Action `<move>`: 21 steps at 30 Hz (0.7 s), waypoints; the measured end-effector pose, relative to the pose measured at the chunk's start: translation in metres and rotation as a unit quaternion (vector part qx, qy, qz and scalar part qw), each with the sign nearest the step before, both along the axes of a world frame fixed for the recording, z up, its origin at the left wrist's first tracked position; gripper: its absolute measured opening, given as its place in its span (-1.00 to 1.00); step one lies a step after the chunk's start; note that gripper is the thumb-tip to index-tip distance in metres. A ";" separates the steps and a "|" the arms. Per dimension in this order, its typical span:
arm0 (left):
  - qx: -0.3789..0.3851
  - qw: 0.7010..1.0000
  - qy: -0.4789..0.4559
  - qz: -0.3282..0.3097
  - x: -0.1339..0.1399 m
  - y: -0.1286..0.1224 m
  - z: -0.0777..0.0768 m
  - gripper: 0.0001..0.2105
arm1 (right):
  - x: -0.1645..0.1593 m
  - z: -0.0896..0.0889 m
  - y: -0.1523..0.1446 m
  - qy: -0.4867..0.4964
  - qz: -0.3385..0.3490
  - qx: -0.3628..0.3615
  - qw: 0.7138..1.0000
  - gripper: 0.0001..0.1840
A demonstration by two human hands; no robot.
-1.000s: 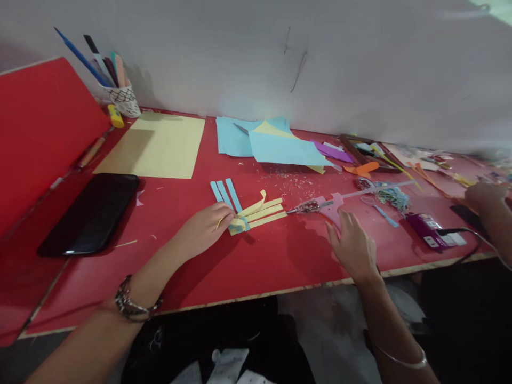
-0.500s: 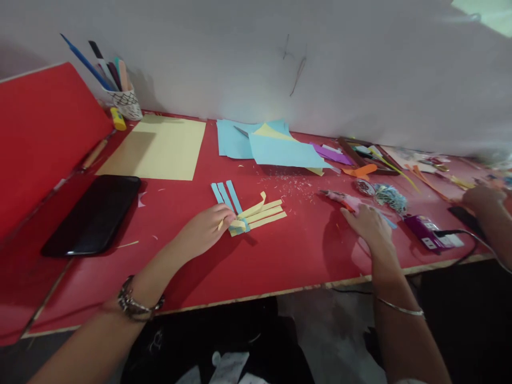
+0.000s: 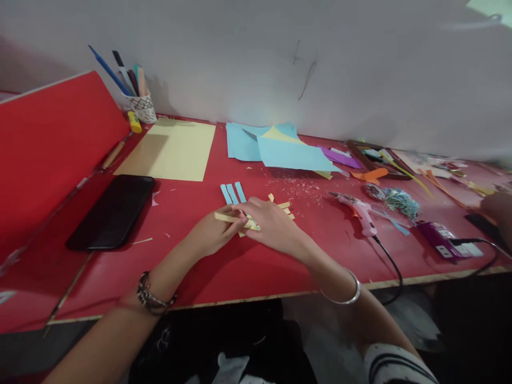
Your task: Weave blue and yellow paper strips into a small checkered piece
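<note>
Blue paper strips [image 3: 233, 193] and yellow paper strips [image 3: 285, 207] cross in a small woven piece [image 3: 252, 223] on the red table. My left hand [image 3: 218, 229] pinches a yellow strip whose end [image 3: 224, 217] sticks out to the left over the fingers. Over the weave, my right hand [image 3: 276, 224] lies with its fingertips meeting those of the left hand; it covers much of the piece, and what its fingertips grip is hidden. A pink glue gun [image 3: 362, 213] rests on its side to the right, apart from both hands, its black cord hanging over the table edge.
A black phone [image 3: 114, 213] and a yellow sheet [image 3: 172, 149] lie on the left, below a pen cup [image 3: 143, 108]. Blue sheets [image 3: 296, 153] sit at the back. On the right are a purple power box [image 3: 444, 240] and another person's hand [image 3: 498, 210].
My right hand has let go of the glue gun and moved left onto the woven strips. The glue gun now lies on the table. My left hand still holds the yellow strip.
</note>
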State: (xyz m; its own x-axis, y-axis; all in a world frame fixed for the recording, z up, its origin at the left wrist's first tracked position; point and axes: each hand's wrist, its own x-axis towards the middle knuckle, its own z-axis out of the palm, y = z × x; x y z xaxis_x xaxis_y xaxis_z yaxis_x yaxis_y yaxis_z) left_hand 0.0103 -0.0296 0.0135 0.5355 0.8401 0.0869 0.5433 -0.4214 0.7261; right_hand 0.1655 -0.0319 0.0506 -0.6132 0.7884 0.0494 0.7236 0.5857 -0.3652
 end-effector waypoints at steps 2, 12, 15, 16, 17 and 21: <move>-0.001 1.000 0.006 -0.003 0.000 -0.001 0.001 -0.66 | 0.002 -0.001 0.002 0.026 -0.020 -0.001 0.999 -0.77; 0.036 0.993 0.111 0.008 0.003 -0.002 -0.003 -0.63 | 0.049 -0.008 -0.002 0.179 -0.193 -0.027 0.964 -0.91; 0.042 0.992 0.117 0.001 0.004 -0.002 -0.004 -0.62 | 0.061 -0.010 -0.004 0.185 -0.212 -0.030 0.959 -0.92; 0.045 0.992 0.119 0.000 0.005 -0.002 -0.004 -0.63 | 0.064 -0.011 -0.005 0.184 -0.217 -0.029 0.958 -0.93; 0.047 0.991 0.123 0.001 0.005 -0.001 -0.005 -0.63 | 0.066 -0.012 -0.005 0.182 -0.223 -0.028 0.957 -0.92; 0.054 0.989 0.139 0.004 0.005 -0.001 -0.006 -0.65 | 0.072 -0.016 -0.006 0.181 -0.241 -0.019 0.953 -0.88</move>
